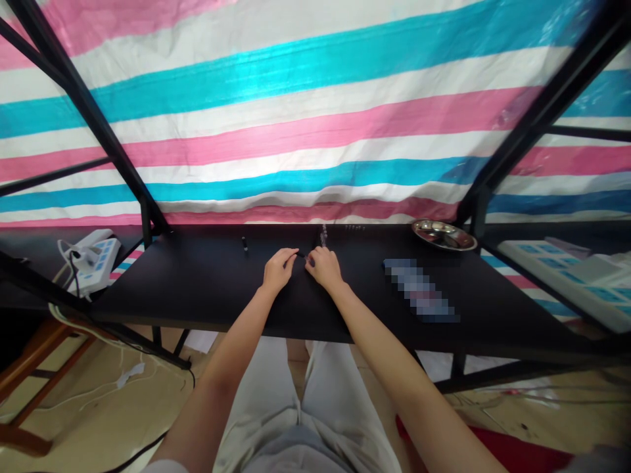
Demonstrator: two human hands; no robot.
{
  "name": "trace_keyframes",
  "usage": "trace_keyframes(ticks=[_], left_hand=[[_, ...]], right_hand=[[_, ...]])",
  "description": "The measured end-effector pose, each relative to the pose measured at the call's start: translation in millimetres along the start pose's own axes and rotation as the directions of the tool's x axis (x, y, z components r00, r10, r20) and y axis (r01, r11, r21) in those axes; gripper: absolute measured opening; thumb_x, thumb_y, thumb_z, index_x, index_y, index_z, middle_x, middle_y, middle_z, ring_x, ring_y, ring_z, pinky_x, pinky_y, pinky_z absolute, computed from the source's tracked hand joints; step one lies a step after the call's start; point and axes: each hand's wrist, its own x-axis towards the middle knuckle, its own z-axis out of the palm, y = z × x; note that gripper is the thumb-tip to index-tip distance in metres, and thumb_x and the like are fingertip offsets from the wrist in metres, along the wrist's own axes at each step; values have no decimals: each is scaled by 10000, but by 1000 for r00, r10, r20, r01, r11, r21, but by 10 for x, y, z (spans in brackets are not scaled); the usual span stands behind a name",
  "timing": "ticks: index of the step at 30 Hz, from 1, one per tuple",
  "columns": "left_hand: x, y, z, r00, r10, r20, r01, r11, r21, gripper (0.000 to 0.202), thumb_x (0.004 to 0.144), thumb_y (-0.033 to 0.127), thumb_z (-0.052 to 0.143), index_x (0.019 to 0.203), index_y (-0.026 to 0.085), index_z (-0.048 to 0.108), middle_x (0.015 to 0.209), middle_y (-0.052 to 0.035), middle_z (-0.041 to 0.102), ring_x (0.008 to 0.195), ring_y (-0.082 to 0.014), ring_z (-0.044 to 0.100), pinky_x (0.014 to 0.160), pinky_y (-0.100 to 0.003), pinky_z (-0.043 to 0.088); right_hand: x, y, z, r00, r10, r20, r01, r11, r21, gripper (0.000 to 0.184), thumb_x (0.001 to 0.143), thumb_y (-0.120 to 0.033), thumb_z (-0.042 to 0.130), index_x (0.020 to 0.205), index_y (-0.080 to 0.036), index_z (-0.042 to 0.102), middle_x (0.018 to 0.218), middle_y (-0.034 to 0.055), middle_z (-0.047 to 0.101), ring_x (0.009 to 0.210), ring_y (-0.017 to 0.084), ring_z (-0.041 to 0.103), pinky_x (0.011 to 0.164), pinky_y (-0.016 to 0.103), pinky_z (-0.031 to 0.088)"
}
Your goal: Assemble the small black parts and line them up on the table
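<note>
Both hands rest close together on the middle of a black table (207, 289). My left hand (277, 269) has its fingers curled and pinched on one end of a small thin dark item (302, 254). My right hand (323, 266) is curled too, its fingertips pinching the other end of that item. The item is too small to name. A short dark pen-like piece (245, 246) lies on the table to the left of my left hand. Just behind my right hand stands a small clear object (324, 233).
A round metal dish (444, 234) sits at the table's back right corner, with a blurred flat patch (420, 290) lying nearer. A row of tiny dark parts (355, 227) lines the back edge. Power strips sit left (93, 257) and right (566, 276). Black frame poles and a striped tarp stand behind.
</note>
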Motion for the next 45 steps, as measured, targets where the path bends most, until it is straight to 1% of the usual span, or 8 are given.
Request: trace_keyframes(ticks=[5,13,31,35,37,39,42,45], left_hand=[[0,17,4,998,25,62,-26,999,21,211,870,255,458,977,216,636,958,-43,645,897,-140,599,754,-259,494],[6,0,-1,995,-43,87,38,998,59,160,856,261,475,902,197,614,874,-25,622,672,-98,550,623,-218,454],[3,34,-20,991,-75,110,71,997,40,163,856,249,455,897,201,605,829,-29,608,701,-121,550,652,-228,440],[52,-10,-80,992,-123,-28,123,992,-2,144,840,247,477,845,186,607,794,-32,617,711,-127,560,690,-248,435],[85,-52,-140,951,-244,-190,233,969,-77,154,838,260,474,829,178,603,775,-37,621,715,-129,569,696,-251,433],[114,-104,-211,853,-409,-323,357,910,-210,167,834,277,470,822,173,599,741,-33,618,687,-123,569,667,-242,433],[138,-193,-316,662,-628,-410,458,771,-443,169,806,281,474,793,159,589,686,-20,595,626,-104,552,601,-220,421],[134,-282,-400,433,-801,-412,485,593,-643,153,765,251,465,768,142,571,644,-4,562,553,-82,523,506,-194,370]], right_hand=[[-4,-31,17,999,-21,-45,22,1000,22,69,775,-218,515,747,-175,561,819,66,571,797,197,467,654,306,275],[-10,-50,50,996,-58,-62,62,997,55,64,779,-217,508,771,-179,559,825,63,570,800,198,474,659,303,285],[-3,-104,72,997,-70,25,64,979,192,120,816,-272,484,827,-178,558,871,69,578,840,197,491,701,300,318],[57,-193,105,997,-76,15,69,959,275,109,810,-260,484,796,-172,548,835,61,569,813,187,492,695,288,335],[119,-260,145,998,-62,23,51,941,334,96,800,-252,497,761,-173,535,800,50,558,788,176,491,691,279,347],[207,-340,204,998,-53,40,33,922,386,87,785,-243,511,729,-178,521,769,37,547,761,165,489,686,270,357],[383,-481,323,995,-61,75,22,900,436,89,765,-238,527,696,-186,508,744,20,535,724,150,484,665,254,363],[591,-634,456,990,-75,120,12,890,455,86,748,-232,541,681,-186,512,745,15,535,710,140,486,653,243,361]])
